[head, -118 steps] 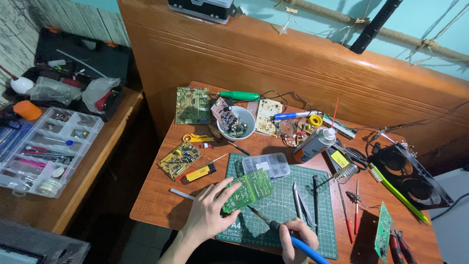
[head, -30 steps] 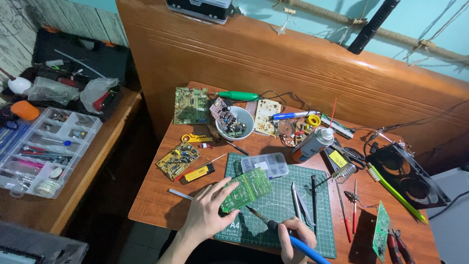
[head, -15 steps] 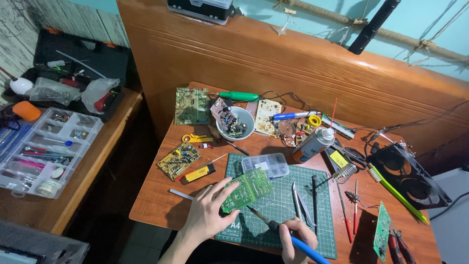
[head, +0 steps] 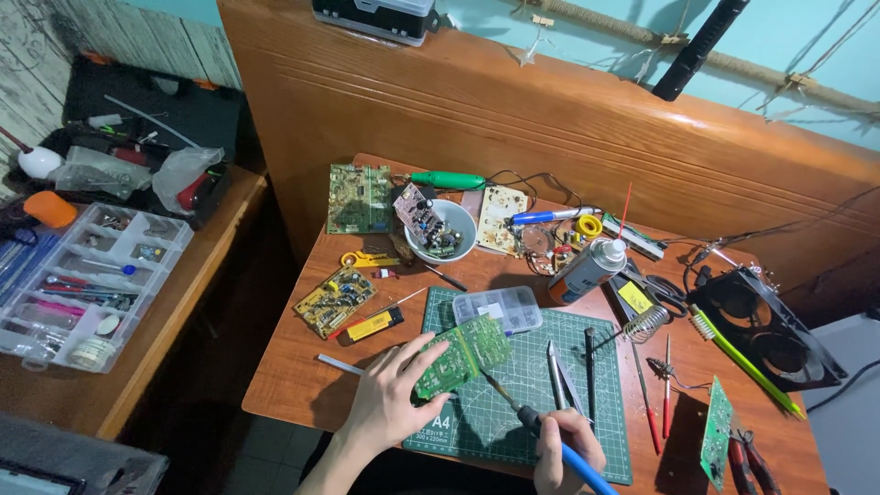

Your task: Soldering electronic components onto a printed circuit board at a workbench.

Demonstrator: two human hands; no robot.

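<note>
The person sits at a small wooden table (head: pixel 302 385) and works over a green cutting mat (head: pixel 550 403) that lies near the front edge. The left hand (head: pixel 390 399) is curled around the lower left edge of a green circuit board (head: pixel 463 353), with the thumb on top and the fingers under it, so the board is held a little tilted above the mat. The right hand (head: pixel 564 449) is closed around the blue handle of a soldering iron (head: pixel 541 431) — its thin metal tip points up and left and reaches the lower edge of the board; whether it really touches the board I cannot tell. Just behind the board, on the far edge of the mat, lies a small clear parts box (head: pixel 498 309). To the right of the iron, on the mat, lie metal tweezers (head: pixel 559 376) and a dark thin tool. Further back stand a white bowl (head: pixel 446 231) filled with small electronic parts and a spray can (head: pixel 587 269) lying on its side. Left of the mat there is a yellow circuit board (head: pixel 335 300), and on the right end of the table a black fan (head: pixel 765 330) — well apart from both hands.
</note>
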